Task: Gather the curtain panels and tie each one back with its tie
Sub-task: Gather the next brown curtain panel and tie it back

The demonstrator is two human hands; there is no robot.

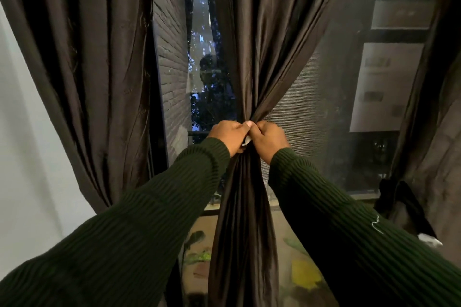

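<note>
Just past centre toward 3 o'clock, the left hand [228, 136] and right hand [270, 141] meet with fingers curled tight around the gathered waist of the middle curtain panel [252, 57], pinching a small pale bit of the tie [246, 141] between them. If either grip slackens before the tie is fastened, the slippery folds will likely spill loose and fan out. At 9 o'clock another curtain panel [94, 70] hangs untied beside a white wall [27, 157], with dark window glass [349, 119] at 3 o'clock.
</note>
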